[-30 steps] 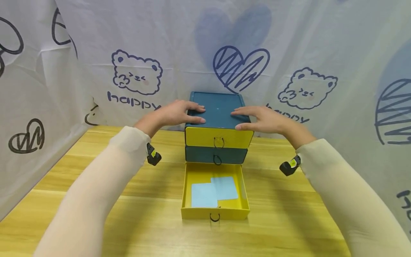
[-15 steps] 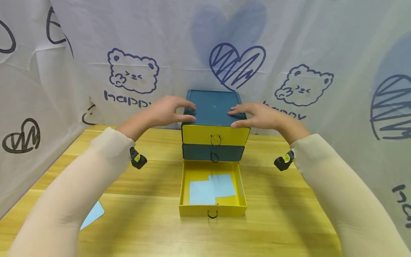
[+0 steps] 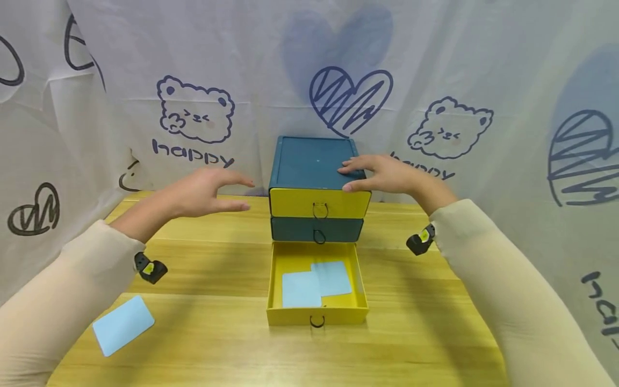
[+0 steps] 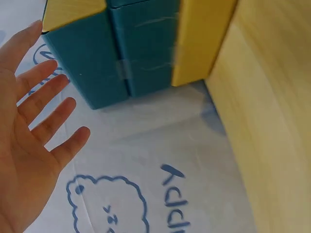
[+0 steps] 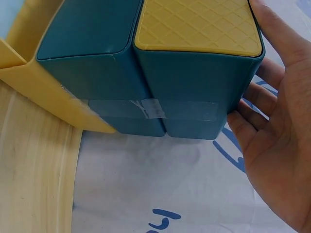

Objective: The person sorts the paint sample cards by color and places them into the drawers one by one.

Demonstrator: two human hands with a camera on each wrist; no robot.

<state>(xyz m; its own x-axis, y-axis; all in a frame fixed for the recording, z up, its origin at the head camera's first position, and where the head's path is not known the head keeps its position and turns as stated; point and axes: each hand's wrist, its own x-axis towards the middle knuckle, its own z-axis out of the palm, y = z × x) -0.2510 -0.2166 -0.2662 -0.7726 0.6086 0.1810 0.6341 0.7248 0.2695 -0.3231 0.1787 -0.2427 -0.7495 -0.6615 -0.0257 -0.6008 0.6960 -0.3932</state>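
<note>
A small drawer cabinet point(image 3: 309, 161) with a dark teal top stands against the back cloth. Its upper drawer has a yellow front point(image 3: 295, 203), the middle one a teal front point(image 3: 290, 229); both are closed. At the bottom a yellow drawer point(image 3: 316, 317) is pulled out, with two pale blue cards point(image 3: 301, 290) overlapping inside. My right hand point(image 3: 387, 174) rests on the cabinet's right top edge, fingers extended over it. My left hand point(image 3: 205, 192) is in the air left of the cabinet, fingers spread and holding nothing; the left wrist view shows its bare palm.
Another pale blue card point(image 3: 123, 325) lies on the wooden table point(image 3: 217, 344) at the left, near my left sleeve. A white cloth point(image 3: 271, 64) with drawn bears and hearts hangs behind and at the sides. Clear tape point(image 5: 153, 108) spans the cabinet's side.
My left hand has come off the cabinet top and moved left, uncovering the card on the table. The right hand stays at the cabinet's right edge.
</note>
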